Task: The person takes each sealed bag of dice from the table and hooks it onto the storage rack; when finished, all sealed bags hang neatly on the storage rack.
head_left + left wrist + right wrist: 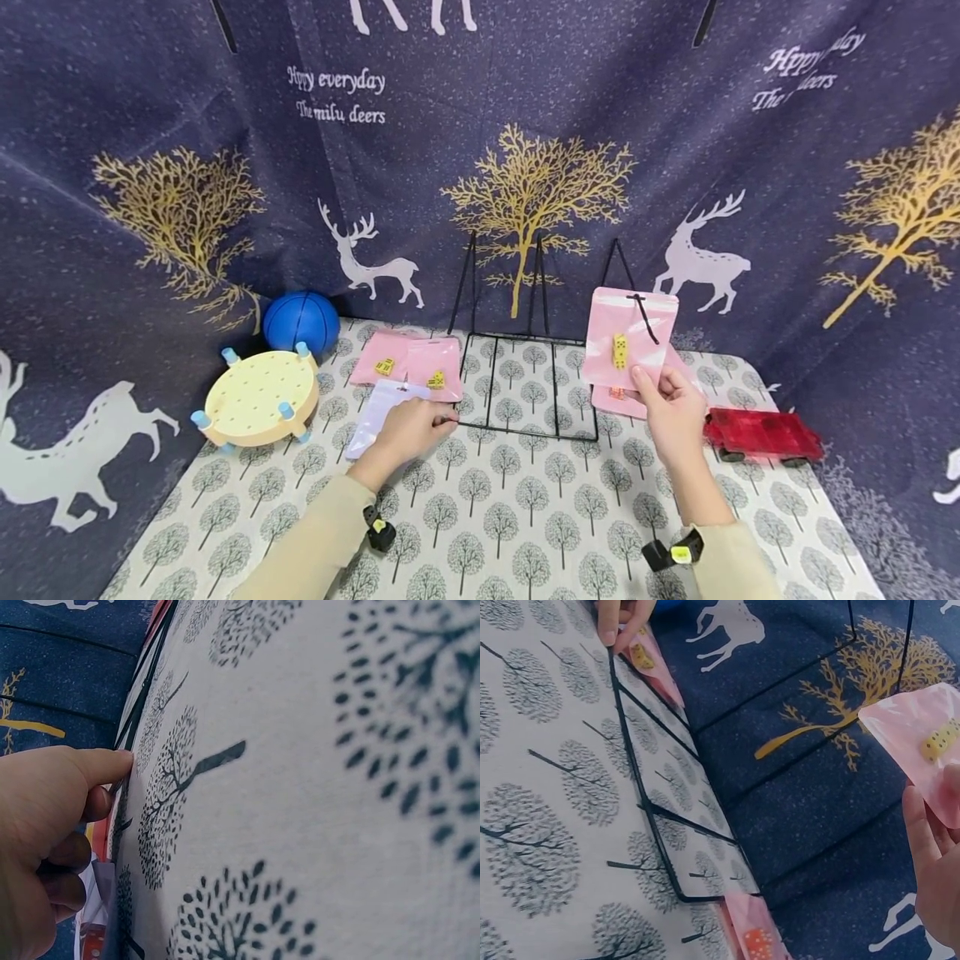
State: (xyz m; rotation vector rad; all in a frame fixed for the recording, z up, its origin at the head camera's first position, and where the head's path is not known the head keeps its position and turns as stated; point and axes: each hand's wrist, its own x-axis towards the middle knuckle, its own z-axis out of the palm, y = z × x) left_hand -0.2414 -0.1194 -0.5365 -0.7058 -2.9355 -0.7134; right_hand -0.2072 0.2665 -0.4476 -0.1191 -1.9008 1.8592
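Note:
A black wire rack (557, 392) with upright prongs at its back stands mid-table. My left hand (412, 429) pinches its front left corner, and the left wrist view has the thumb and a finger (112, 765) at the black wire. On the right, my right hand (672, 410) holds a pink pouch (600, 333) by its lower edge, with yellow dice (619, 352) showing through. A black prong (645, 321) comes out in front of the pouch at its top slot. Behind and below lies another pink pouch (611, 403) with orange-red dice.
Pink pouches (431, 354) with yellow dice lie left of the rack, a pale lilac pouch (372, 417) under my left hand. Further left are a cream pegged stool-like toy (262, 396) and a blue ball (302, 321). A red toy vehicle (765, 433) sits right.

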